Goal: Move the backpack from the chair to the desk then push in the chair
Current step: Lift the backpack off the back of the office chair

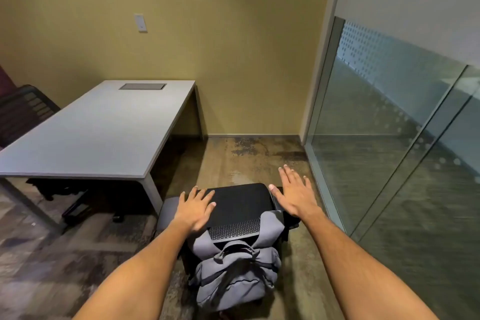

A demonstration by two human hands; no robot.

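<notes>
A grey backpack (233, 273) hangs by its straps over the backrest of a black office chair (239, 202) right below me. The chair stands on the floor to the right of the grey desk (98, 127), whose top is bare. My left hand (194, 209) hovers over the left side of the chair, fingers spread, holding nothing. Spread open as well, my right hand (293, 193) floats over the chair's right edge. Neither hand touches the backpack.
A second dark chair (23, 112) sits behind the desk at the left. A glass partition (389, 138) runs along the right, close to the chair. A yellow wall (233, 47) closes the back. Open floor (246, 158) lies between desk and glass.
</notes>
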